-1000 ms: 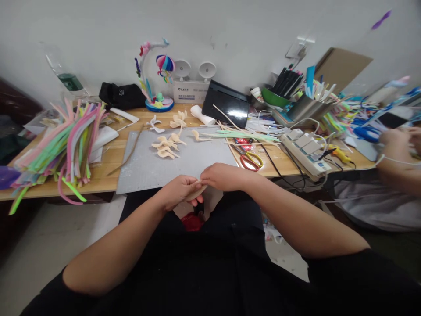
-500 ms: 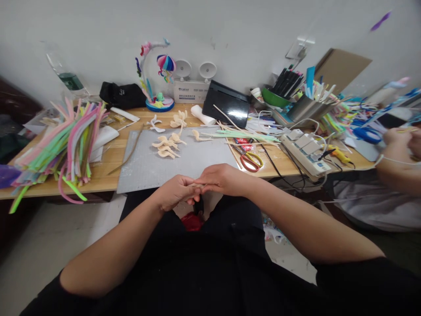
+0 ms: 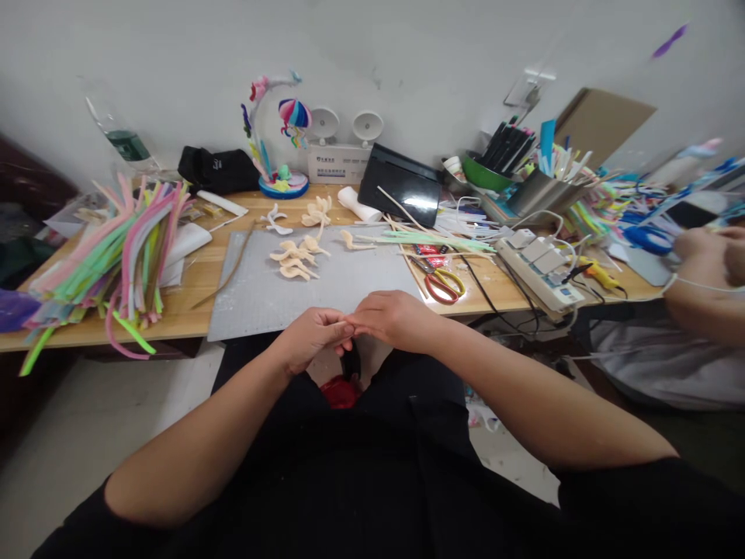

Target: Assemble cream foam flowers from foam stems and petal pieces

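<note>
My left hand (image 3: 316, 338) and my right hand (image 3: 396, 320) meet at the fingertips, just off the near edge of the grey cutting mat (image 3: 244, 310). Both are closed, pinching something small that the fingers mostly cover; I cannot make out what it is. Beyond them on the mat lie several cream, curled, petal-like pieces (image 3: 295, 268), and one with a thin stem (image 3: 348, 239). White curled pieces (image 3: 277, 219) rest at the mat's far edge. Scissors with red and yellow handles (image 3: 445, 286) lie to the right of the mat.
A heap of coloured fuzzy stems (image 3: 105, 264) covers the table's left side. On the right are a power strip (image 3: 538, 268) with chargers, a yellow glue gun (image 3: 602, 273) and a green bowl of markers (image 3: 489, 174). Another person's arm (image 3: 707, 287) reaches in at far right.
My right hand's fingers have shifted slightly and closed in against the left fingertips. The strip seen between the hands earlier is now more hidden. Things on the table stay put.
</note>
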### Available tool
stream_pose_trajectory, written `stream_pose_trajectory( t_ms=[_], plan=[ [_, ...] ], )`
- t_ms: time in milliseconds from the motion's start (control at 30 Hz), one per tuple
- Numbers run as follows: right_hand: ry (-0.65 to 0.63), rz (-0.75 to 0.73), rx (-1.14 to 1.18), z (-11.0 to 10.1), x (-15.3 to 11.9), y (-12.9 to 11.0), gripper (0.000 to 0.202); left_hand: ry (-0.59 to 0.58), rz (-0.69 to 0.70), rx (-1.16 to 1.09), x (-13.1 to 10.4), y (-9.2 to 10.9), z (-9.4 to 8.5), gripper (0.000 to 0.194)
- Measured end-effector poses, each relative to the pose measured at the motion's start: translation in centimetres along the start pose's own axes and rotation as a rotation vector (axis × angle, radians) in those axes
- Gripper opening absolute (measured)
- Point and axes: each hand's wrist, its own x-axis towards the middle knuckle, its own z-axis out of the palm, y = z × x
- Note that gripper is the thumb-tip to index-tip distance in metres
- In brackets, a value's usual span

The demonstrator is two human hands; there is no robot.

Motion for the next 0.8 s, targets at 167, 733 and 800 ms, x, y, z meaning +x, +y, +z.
stream_pose_trajectory(
  t_ms=[167,733,800],
  plan=[
    [-0.010,-0.019,-0.090,-0.2,0.1,-0.1,0.029,-0.145,-0.028,0.002,-0.5,0.9,-0.6,0.028],
    [-0.002,-0.105,-0.133,0.0,0.1,0.3,0.029,0.030,-0.017,0.138,-0.4,0.6,0.2,0.022],
    [-0.001,-0.103,-0.137,-0.1,0.2,0.3,0.029,0.048,-0.025,0.140,-0.5,0.6,0.3,0.023]
  ],
)
